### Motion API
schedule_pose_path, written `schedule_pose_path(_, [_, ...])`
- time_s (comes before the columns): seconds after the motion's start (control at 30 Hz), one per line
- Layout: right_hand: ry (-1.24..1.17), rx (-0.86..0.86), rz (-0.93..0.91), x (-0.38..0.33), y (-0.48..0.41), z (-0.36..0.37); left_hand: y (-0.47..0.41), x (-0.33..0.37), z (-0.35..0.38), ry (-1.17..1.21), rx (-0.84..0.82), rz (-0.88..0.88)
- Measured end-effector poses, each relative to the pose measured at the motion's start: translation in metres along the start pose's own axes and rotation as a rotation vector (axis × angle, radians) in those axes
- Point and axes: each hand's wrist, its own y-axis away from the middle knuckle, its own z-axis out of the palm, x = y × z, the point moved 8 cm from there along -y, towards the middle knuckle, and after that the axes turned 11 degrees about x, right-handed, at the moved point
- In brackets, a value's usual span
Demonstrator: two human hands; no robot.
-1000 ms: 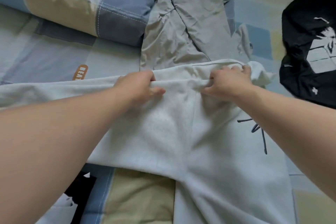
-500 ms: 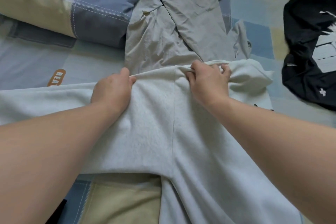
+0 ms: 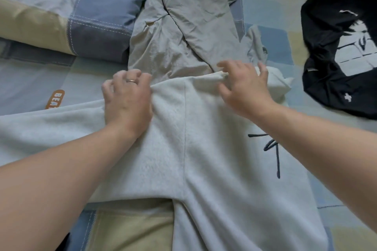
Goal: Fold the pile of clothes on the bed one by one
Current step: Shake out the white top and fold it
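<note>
Palm down on the far edge of the sweatshirt [image 3: 204, 149]: the left hand [image 3: 127, 100], with a ring [image 3: 131, 81] on one finger. Fingers bent, tips pointing down just past the edge; cannot tell whether any cloth is caught under them. A little further right on the same edge: the right hand [image 3: 245, 87], slightly blurred, fingers spread and apart, clamped on nothing. Cloth edge raised into a small ridge under the forefinger of this hand.

Sweatshirt white, spread flat in the middle of the bed [image 3: 30, 79]. One sleeve [image 3: 51, 128] stretched out to the left, passing under the left forearm. A seam [image 3: 184, 138] running toward the camera between the two hands. Dark print [image 3: 273, 149] on the cloth just beside the right forearm. A bunched part of the sweatshirt just right of the right hand.

Beyond the hands, a crumpled grey garment [image 3: 183, 26], its near end touching the far edge of the sweatshirt. To the right, apart from the sweatshirt, a black shirt [image 3: 326, 57] with a pale print, lying loose on the bed. At the far left, a pillow [image 3: 91, 16] in blue and tan patches, touching the grey garment. Orange label [image 3: 55, 99] on the bed just beyond the sleeve.
</note>
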Motion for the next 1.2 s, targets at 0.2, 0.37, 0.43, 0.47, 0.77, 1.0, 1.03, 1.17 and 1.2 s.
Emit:
schedule_pose_path(0.2, [-0.083, -0.315, 0.224, 0.090, 0.014, -0.010, 0.024, 0.145, 0.006, 0.326, -0.282, 0.238])
schedule_pose_path(0.37, [0.069, -0.297, 0.164, 0.082, 0.001, 0.001, 0.049, 0.131, 0.055, 0.152, -0.470, 0.173])
schedule_pose_path(0.43, [0.041, -0.266, 0.233, 0.084, -0.009, 0.007, 0.052, 0.127, 0.058, 0.148, -0.431, 0.174])
schedule_pose_path(0.47, [-0.014, -0.255, 0.300, 0.088, -0.012, 0.011, 0.052, 0.127, 0.058, 0.151, -0.412, 0.172])
schedule_pose_path(0.77, [-0.132, -0.010, 0.166, 0.077, -0.040, 0.017, 0.051, 0.123, 0.058, 0.125, -0.300, 0.147])
schedule_pose_path(1.0, [-0.161, 0.089, 0.283, 0.084, -0.063, 0.020, 0.050, 0.121, 0.060, 0.153, -0.246, 0.125])
schedule_pose_path(1.03, [-0.124, 0.073, 0.293, 0.084, -0.061, 0.022, 0.051, 0.121, 0.060, 0.151, -0.239, 0.122])
schedule_pose_path(1.17, [0.053, 0.269, -0.146, 0.039, -0.016, -0.004, 0.051, 0.118, 0.061, 0.121, -0.217, 0.096])
schedule_pose_path(1.2, [0.063, 0.230, -0.249, 0.030, 0.002, 0.001, 0.050, 0.118, 0.061, 0.117, -0.206, 0.087])
